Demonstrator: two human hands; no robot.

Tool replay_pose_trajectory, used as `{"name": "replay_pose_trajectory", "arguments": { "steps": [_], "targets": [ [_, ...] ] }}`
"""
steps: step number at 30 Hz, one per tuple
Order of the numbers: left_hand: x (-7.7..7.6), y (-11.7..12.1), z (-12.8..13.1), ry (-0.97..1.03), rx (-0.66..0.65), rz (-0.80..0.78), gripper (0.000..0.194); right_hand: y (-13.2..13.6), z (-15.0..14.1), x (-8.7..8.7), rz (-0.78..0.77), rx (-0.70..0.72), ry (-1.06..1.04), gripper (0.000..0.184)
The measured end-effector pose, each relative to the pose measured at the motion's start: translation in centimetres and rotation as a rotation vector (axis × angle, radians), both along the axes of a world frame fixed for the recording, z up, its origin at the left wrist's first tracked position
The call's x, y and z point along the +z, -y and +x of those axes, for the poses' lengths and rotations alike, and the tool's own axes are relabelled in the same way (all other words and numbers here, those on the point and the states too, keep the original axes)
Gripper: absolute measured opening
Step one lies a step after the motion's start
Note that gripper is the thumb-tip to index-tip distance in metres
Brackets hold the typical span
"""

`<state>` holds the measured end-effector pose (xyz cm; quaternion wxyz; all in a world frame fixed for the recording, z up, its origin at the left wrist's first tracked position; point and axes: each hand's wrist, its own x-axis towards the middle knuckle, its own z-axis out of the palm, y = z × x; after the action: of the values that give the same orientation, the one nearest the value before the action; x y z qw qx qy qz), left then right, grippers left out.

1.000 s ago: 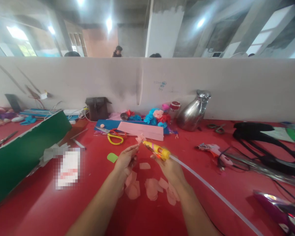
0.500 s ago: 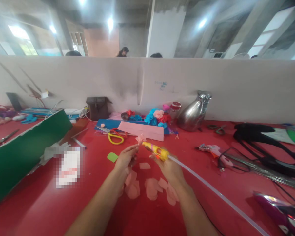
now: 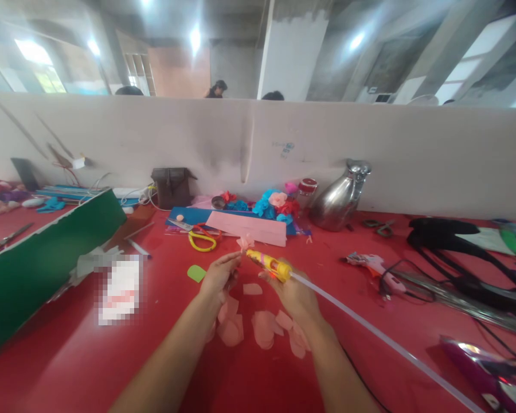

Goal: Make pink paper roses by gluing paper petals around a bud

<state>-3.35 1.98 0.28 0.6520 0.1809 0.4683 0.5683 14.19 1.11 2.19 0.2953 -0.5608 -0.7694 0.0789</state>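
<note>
My left hand (image 3: 221, 275) pinches a small pink paper flower (image 3: 245, 241) by its base, holding it above the table. Wrapped round a yellow hot glue gun (image 3: 266, 262) is my right hand (image 3: 296, 291). The gun's tip points left, close to the flower's base; whether they touch I cannot tell. A long clear glue stick (image 3: 370, 332) runs out of the gun's back toward the lower right. Below my hands, pink paper petals (image 3: 264, 330) lie in loose groups, with a single pink piece (image 3: 253, 289) between the hands. A green paper piece (image 3: 196, 273) lies left of my left hand.
Yellow-handled scissors (image 3: 202, 240) and a pink paper strip (image 3: 247, 228) lie beyond my hands, before blue and red paper flowers (image 3: 264, 205). A steel jug (image 3: 339, 198) stands behind. A second glue gun (image 3: 376, 269) and an iron (image 3: 485, 367) are rightward; a green board (image 3: 51, 269) stands left.
The glue gun and my right hand have shifted slightly left. The pink flower sits slightly higher and its petals show more openly. Both hands keep their hold.
</note>
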Motion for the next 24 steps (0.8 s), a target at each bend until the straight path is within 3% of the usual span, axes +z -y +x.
{"name": "replay_pose_trajectory", "arguments": {
  "steps": [11,13,16,20,22,24],
  "targets": [
    [-0.1,-0.1,-0.2,0.01,0.017,-0.021,0.033,-0.3,0.2,-0.4,-0.047,0.013,-0.124,0.043],
    [0.0,-0.2,-0.2,0.024,0.032,-0.022,0.033,-0.5,0.4,-0.3,-0.107,0.023,-0.193,0.045],
    [0.5,-0.2,-0.3,0.074,0.043,-0.01,0.03,-1.0,1.0,-0.3,-0.324,0.022,-0.351,0.049],
    [1.6,0.1,-0.3,0.194,0.052,0.126,0.029,-2.0,2.3,-1.0,-0.585,-0.078,-0.568,0.048],
    [1.9,0.3,-0.3,0.226,0.063,0.241,0.028,-2.6,3.1,-1.5,-0.593,-0.129,-0.548,0.044],
    [2.0,0.3,-0.4,0.216,0.076,0.332,0.026,-3.1,4.0,-1.8,-0.515,-0.224,-0.376,0.044]
  ]
}}
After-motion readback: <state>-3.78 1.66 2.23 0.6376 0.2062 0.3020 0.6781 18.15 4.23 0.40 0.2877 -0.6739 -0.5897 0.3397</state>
